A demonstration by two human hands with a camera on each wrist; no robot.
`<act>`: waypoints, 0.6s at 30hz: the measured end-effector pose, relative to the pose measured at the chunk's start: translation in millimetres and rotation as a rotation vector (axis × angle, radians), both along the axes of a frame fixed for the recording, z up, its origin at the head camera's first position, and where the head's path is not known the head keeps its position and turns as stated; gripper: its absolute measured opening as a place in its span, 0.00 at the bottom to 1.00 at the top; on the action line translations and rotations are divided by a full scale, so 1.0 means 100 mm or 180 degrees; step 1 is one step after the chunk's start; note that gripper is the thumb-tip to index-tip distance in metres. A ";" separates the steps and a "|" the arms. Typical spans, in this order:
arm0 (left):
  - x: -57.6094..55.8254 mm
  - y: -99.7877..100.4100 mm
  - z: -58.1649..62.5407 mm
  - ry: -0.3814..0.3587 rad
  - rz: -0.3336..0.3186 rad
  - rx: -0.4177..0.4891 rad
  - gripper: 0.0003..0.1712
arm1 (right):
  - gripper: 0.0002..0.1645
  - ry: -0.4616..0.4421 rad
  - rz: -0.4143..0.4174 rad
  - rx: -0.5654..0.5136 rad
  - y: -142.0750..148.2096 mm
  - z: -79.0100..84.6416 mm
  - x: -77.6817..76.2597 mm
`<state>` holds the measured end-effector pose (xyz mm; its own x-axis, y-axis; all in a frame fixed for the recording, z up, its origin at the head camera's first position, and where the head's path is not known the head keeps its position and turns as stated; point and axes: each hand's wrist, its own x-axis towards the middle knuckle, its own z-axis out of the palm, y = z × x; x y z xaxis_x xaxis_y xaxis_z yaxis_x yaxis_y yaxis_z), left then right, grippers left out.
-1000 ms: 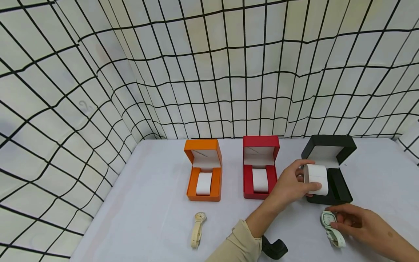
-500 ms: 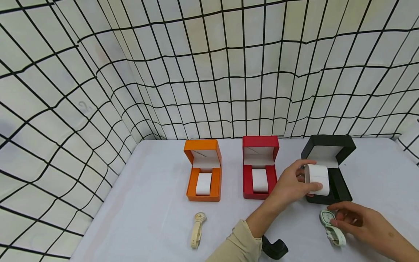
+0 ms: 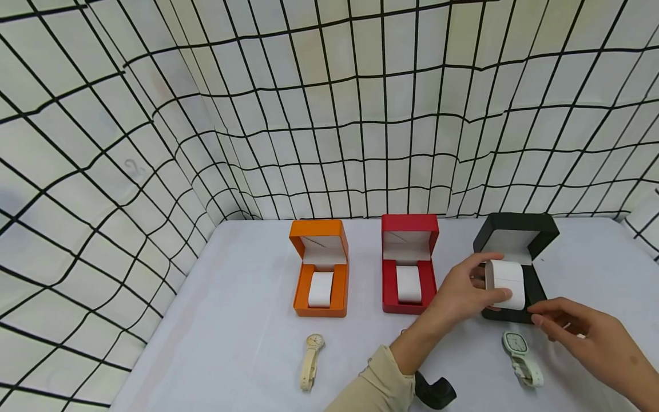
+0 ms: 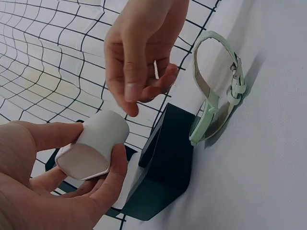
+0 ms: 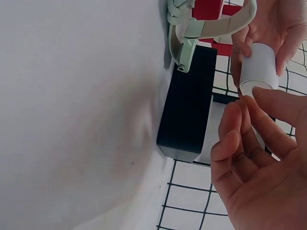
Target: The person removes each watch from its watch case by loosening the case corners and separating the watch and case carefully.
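Observation:
My left hand (image 3: 458, 292) grips a white watch cushion (image 3: 508, 280) between thumb and fingers, over the open black watch box (image 3: 516, 221). My right hand (image 3: 592, 332) is just right of the cushion, thumb and index fingertip close together, other fingers loosely curled, nothing held. In the right wrist view its fingertips overlap the cushion's end (image 5: 253, 87). Nearer the front lies a mint-green watch (image 3: 516, 343), its strap buckled into a loop (image 4: 204, 38). The box's front wall (image 4: 168, 158) is beside that watch in the left wrist view.
A red watch box (image 3: 389, 286) and an orange one (image 3: 304, 303) stand open to the left, each with a white cushion. A cream watch (image 3: 311, 360) lies before the orange box. A black curved band (image 3: 436, 393) is partly hidden by the left sleeve. Black-gridded netting (image 3: 360, 114) walls the table.
My right hand has let go of the mint-green watch and moved up toward the cushion. My left hand has shifted slightly right with the cushion. The watch stays on the table.

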<state>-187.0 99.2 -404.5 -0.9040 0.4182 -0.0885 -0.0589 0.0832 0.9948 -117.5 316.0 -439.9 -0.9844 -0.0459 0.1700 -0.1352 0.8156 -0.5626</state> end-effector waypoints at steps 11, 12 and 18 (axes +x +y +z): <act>0.03 0.06 -0.01 -0.0070 -0.0049 -0.0067 0.35 | 0.11 0.0174 -0.0135 -0.0452 -0.03 0.09 -0.10; 0.03 0.06 -0.02 -0.0069 -0.0075 -0.0064 0.35 | 0.10 0.0176 -0.0120 -0.0485 -0.03 0.09 -0.10; 0.04 0.08 -0.03 -0.0014 -0.0208 -0.0066 0.37 | 0.05 0.0239 -0.0023 -0.0652 -0.06 0.10 -0.13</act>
<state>-183.2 107.4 -407.4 -0.8744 0.4745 -0.1017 -0.0571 0.1075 0.9926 -130.2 310.1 -429.5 -0.9688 0.0041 0.2478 -0.1775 0.6864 -0.7052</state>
